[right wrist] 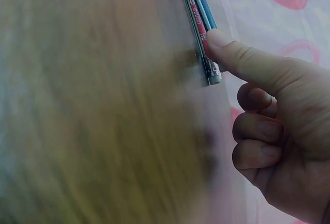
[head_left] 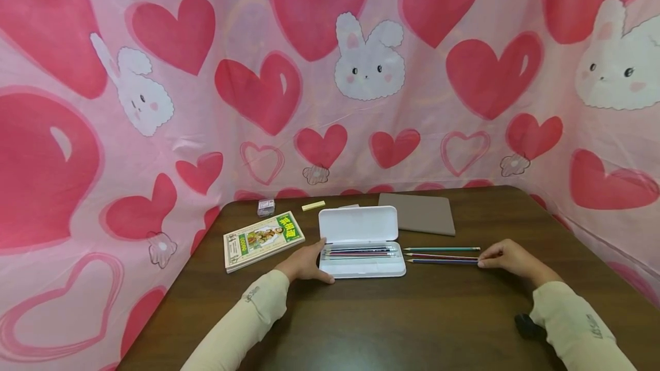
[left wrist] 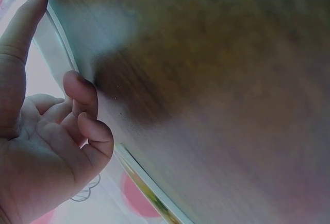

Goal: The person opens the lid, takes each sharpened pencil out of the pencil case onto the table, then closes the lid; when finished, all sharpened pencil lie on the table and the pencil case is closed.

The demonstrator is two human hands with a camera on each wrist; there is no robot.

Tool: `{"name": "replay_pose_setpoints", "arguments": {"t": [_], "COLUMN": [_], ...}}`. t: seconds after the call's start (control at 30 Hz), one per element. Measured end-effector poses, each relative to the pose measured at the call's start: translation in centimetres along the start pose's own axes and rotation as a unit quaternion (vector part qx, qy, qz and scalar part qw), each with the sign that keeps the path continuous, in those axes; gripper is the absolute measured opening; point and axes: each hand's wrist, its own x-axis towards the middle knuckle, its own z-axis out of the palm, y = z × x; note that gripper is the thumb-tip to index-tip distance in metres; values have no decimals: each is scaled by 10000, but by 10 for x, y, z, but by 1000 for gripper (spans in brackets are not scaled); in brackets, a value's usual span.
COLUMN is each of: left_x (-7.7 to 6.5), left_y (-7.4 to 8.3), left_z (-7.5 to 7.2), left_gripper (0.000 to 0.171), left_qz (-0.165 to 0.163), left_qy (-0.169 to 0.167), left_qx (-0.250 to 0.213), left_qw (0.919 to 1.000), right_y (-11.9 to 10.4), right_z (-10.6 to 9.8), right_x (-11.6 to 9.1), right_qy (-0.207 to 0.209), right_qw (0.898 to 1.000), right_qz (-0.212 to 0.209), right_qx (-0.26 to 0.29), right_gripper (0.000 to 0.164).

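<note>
An open white pencil case [head_left: 363, 269] lies on the table with several pencils [head_left: 358, 253] inside, its lid tipped back. At its left end my left hand [head_left: 309, 262] rests against the case, thumb straight at the front corner and another finger by the back. To the right of the case lie a green pencil [head_left: 443, 249], a red pencil [head_left: 438, 256] and a blue pencil [head_left: 438, 261], tips leftward. My right hand [head_left: 507, 259] pinches at the eraser end of the red pencil. In the right wrist view the thumb [right wrist: 232, 54] overlaps the pencil ends.
A colourful booklet [head_left: 264, 239] lies left of the case. Behind are a small clear box [head_left: 266, 206], a yellow strip [head_left: 313, 205] and a flat grey-brown notebook [head_left: 425, 213]. A pink heart-patterned cloth [head_left: 361, 119] hangs behind the wooden table [head_left: 392, 325].
</note>
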Motion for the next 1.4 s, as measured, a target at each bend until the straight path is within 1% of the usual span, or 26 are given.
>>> {"name": "replay_pose_setpoints", "arguments": {"t": [0.2, 0.37, 0.67, 0.87, 1.1, 1.23, 1.4], "left_x": [0, 0, 2, 2, 1, 0, -1], "left_y": [-1, -1, 0, 0, 0, 1, 1], "left_z": [-1, -1, -2, -2, -1, -2, -1], "left_gripper": [107, 108, 107, 107, 107, 107, 107], "left_qz": [66, 90, 58, 30, -51, -33, 56], "left_qy": [-3, -5, -11, 4, -10, 26, 54], "left_qx": [72, 88, 72, 67, -54, -43, 27], "left_qw": [10000, 9999, 10000, 10000, 10000, 10000, 10000], "right_y": [0, 1, 1, -1, -15, -23, -33], "right_z": [1, 1, 1, 2, 6, 12, 23], "right_x": [0, -1, 0, 4, 20, 33, 52], "right_qy": [-62, -69, -90, 21, 74, 94, -48], "right_qw": [9994, 9988, 9985, 9992, 9988, 9993, 9998], "right_qz": [328, 476, 532, 386, 489, 347, 128], "right_qx": [42, -31, -87, -47, -2, 66, 138], "right_gripper": [23, 23, 26, 26, 25, 25, 24]}}
